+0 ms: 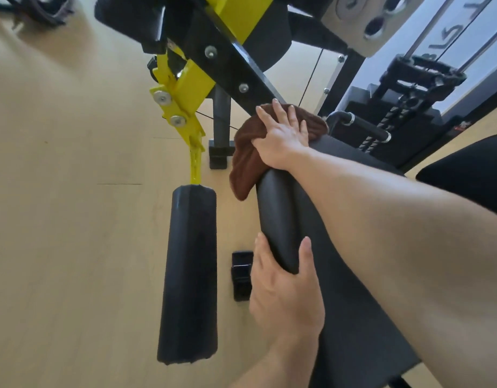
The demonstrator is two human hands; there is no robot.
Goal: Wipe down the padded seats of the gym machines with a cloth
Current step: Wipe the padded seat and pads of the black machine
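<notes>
Nearest the viewer, the left hand [286,292] is curled around the near end of a black padded roller [278,219], thumb on one side and fingers on the other; the roller is probably being steadied so that it does not turn while it is wiped. Beside the roller, to the right, the dark padded seat [362,317] of the machine is seen, largely crossed by a bare forearm. Farther along, at the roller's far end, the right hand [283,135] is laid flat with fingers spread and straight on a brown cloth [247,163], which is pressed against the padding. The cloth is draped over the roller's end, one fold hanging down its left side. A second padded roller [190,273] hangs to the left from a yellow bracket [183,93], well apart from both hands. Beyond, a black frame bar [241,71] and a weight stack [404,107] are seen above the pale wooden floor [59,191].
</notes>
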